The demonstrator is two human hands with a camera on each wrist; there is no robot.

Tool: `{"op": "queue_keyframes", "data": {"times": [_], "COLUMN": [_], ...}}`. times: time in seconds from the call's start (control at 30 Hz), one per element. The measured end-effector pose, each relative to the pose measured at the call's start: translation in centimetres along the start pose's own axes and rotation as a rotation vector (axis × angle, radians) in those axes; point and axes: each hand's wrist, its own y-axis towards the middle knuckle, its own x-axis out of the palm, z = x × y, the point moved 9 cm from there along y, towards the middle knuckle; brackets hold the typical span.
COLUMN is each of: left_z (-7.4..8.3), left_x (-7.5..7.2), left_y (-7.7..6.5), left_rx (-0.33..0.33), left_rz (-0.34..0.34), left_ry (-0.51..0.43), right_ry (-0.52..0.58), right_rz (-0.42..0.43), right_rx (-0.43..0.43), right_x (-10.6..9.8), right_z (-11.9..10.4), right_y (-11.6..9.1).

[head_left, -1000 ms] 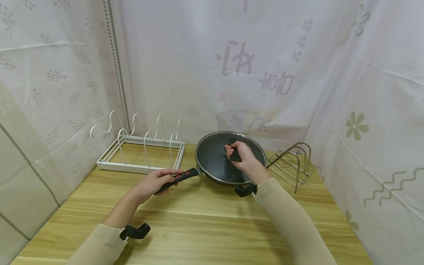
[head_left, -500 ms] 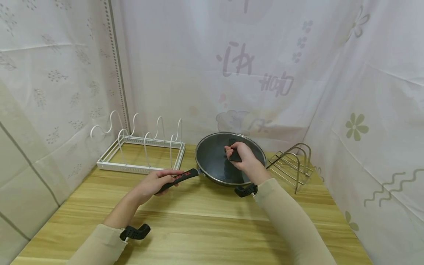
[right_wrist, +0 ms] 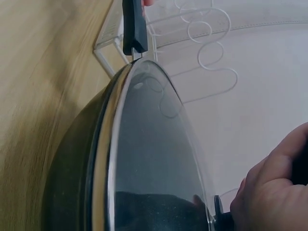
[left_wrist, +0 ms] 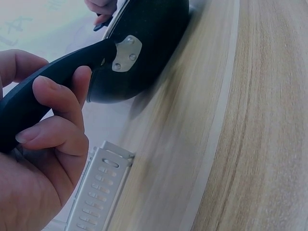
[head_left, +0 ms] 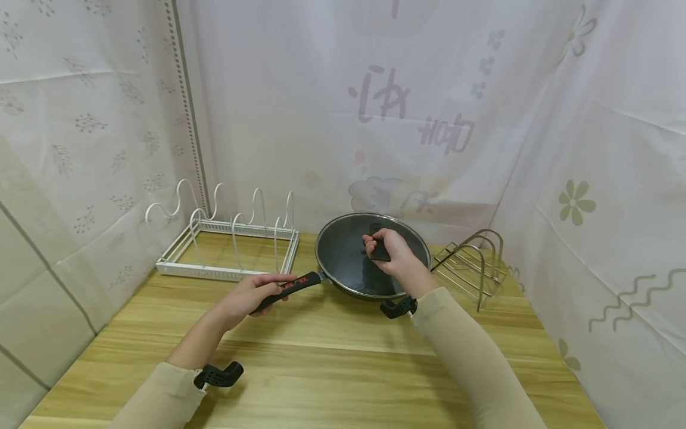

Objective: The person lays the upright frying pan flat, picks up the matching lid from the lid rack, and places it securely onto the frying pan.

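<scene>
A dark, deep frying pan (left_wrist: 149, 53) with a long black handle (head_left: 304, 282) stands at the back middle of the wooden table. My left hand (head_left: 243, 302) grips that handle, fingers curled round it from below in the left wrist view. Over the pan lies a glass lid (head_left: 345, 253) with a metal rim. My right hand (head_left: 396, 253) holds the lid's black upright handle (head_left: 380, 252), which the fingers partly hide. In the right wrist view the lid's rim (right_wrist: 114, 144) runs along the pan's edge, with a pale band showing just below it.
Left of the pan stands a white rack (head_left: 198, 271) with several curved wire dividers. A metal wire rack (head_left: 482, 280) stands close to the pan's right side. Printed curtains (head_left: 300, 119) hang behind and at both sides of the table (head_left: 316, 381).
</scene>
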Motion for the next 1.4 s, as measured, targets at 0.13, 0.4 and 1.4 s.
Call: {"op": "queue_keyframes", "data": {"times": [0.13,0.4,1.4], "left_z": [0.0,0.2,2.8], "left_x": [0.1,0.0,-0.5], "left_y": [0.0,-0.1,-1.0], "left_rx": [-0.003,0.001,0.145], "left_rz": [-0.004,-0.008,0.129], "left_ry": [-0.004,-0.001,0.377], "right_ry": [0.006,0.012,-0.865], "right_rz": [-0.008,-0.008,0.049], "right_rx": [0.014,0.017,-0.229], "right_x": [-0.1,-0.1,-3.9], "right_z": [0.1,0.1,-1.0], "right_y": [-0.1,-0.1,-5.0]}}
